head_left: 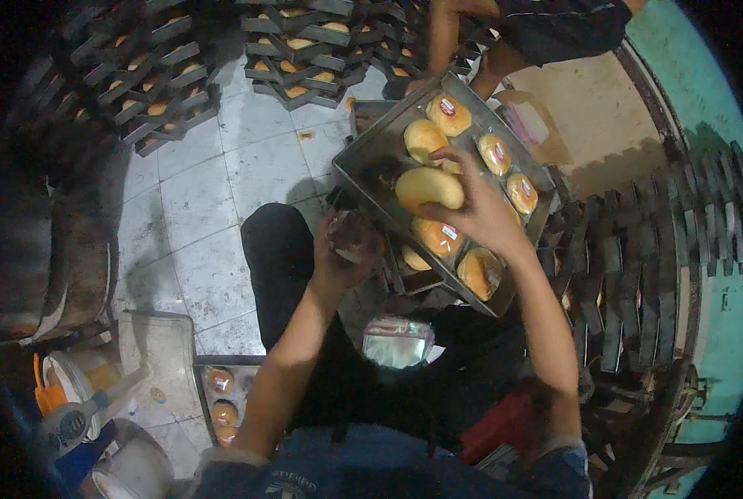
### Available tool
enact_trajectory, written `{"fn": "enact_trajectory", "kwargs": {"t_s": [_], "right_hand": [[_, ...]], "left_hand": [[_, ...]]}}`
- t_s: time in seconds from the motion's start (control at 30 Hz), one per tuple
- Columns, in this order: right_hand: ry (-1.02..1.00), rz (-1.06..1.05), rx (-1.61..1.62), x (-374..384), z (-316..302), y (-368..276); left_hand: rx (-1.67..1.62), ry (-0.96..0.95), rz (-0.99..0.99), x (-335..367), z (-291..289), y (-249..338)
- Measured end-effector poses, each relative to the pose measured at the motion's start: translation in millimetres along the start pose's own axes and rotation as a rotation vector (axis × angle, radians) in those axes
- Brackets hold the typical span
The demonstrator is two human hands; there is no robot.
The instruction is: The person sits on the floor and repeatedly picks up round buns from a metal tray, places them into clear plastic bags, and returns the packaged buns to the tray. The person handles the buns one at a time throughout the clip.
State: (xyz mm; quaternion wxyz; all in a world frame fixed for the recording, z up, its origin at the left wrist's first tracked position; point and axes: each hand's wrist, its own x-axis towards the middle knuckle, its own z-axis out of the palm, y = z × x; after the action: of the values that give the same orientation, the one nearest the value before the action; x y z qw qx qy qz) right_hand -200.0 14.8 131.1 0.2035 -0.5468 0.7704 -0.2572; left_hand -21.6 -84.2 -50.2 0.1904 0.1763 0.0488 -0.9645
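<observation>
My right hand (481,208) grips a pale yellow bun (430,189) between thumb and fingers, lifted above a dark metal tray (363,143). In that tray lie golden buns; some, like the wrapped bun (448,115) at the far end, are in clear plastic with a label. An unwrapped-looking bun (424,140) sits just beyond my fingers. Left of the tray, my left hand (342,258) is curled around what looks like a clear plastic bag (353,237), shiny and partly hidden by shadow. A stack of clear plastic bags (398,343) rests at my lap.
Stacked trays of buns (297,50) stand at the back, and more dark trays (613,274) at the right. Another person's arm (443,37) reaches in at the top. Near my left forearm is a tray of small round buns (201,374), with white buckets (134,470) beyond it.
</observation>
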Motion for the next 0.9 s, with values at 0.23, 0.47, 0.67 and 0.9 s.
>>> {"fn": "enact_trajectory", "kwargs": {"t_s": [0.23, 0.47, 0.67, 0.9], "right_hand": [[0.283, 0.168, 0.831, -96.3, 17.2, -50.7], [0.204, -0.112, 0.415, -162.0, 24.9, -67.3], [0.414, 0.147, 0.437, -190.8, 72.1, -78.5], [0.563, -0.174, 0.304, -202.8, 120.3, -76.8]], "left_hand": [[0.332, -0.003, 0.044, -26.0, 4.6, -16.3], [0.441, 0.328, 0.161, -43.5, 3.4, -24.1], [0.802, 0.134, 0.242, -94.5, 39.4, -64.7], [0.383, 0.084, 0.333, -149.7, 70.3, -109.5]]}}
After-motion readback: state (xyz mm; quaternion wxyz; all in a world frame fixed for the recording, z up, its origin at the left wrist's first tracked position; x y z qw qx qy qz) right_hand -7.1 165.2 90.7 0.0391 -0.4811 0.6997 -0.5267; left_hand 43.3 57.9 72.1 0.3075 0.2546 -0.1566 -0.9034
